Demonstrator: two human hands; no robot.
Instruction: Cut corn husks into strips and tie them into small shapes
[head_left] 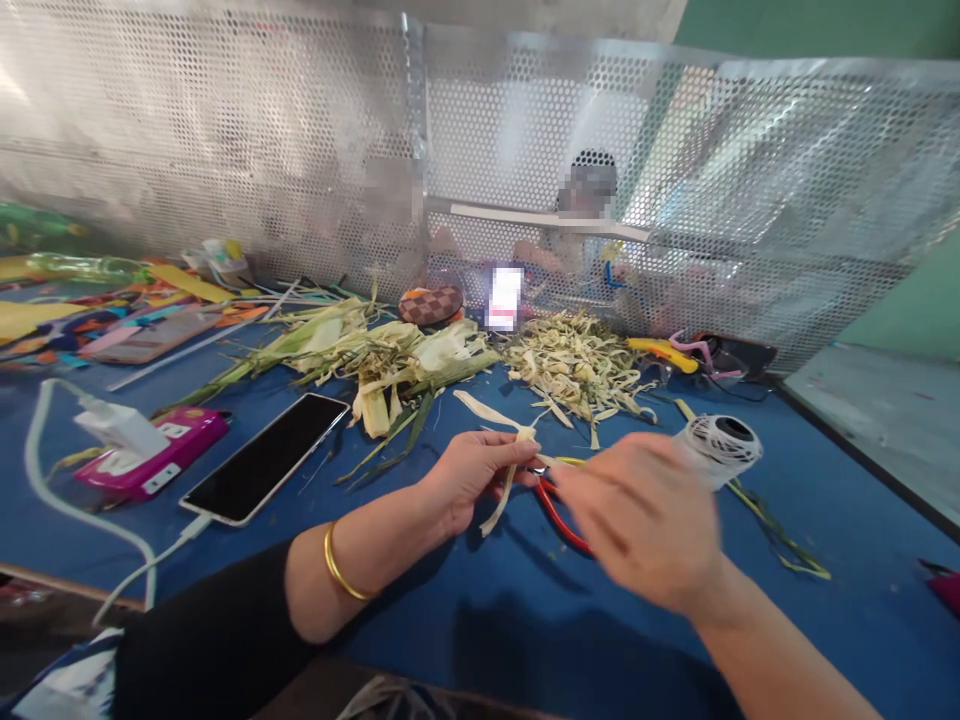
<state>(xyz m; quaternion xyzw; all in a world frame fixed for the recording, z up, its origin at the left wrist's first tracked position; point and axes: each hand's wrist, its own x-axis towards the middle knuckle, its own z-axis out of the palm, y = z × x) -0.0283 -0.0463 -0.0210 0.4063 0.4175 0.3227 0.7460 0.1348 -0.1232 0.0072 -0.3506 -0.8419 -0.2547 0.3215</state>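
Between the thumb and fingers of my left hand [480, 465] is a pale corn husk strip [526, 436] with a knot or fold at its top. One tail sticks out to the upper left and another hangs below. My right hand [645, 520], a little smeared by motion, pinches an end of the strip to the right of the knot. Beneath both hands lies a tool with red handles [559, 518], partly covered. A spool of white thread [724, 450] shows just behind my right hand; whether they touch I cannot tell.
Cut husk strips [577, 365] form a pile at the back, beside larger corn husks [375, 355]. A phone [266, 460] on a cable and a magenta power strip [154, 455] lie at left. A perforated metal screen [525, 130] closes the back; a person sits behind it.
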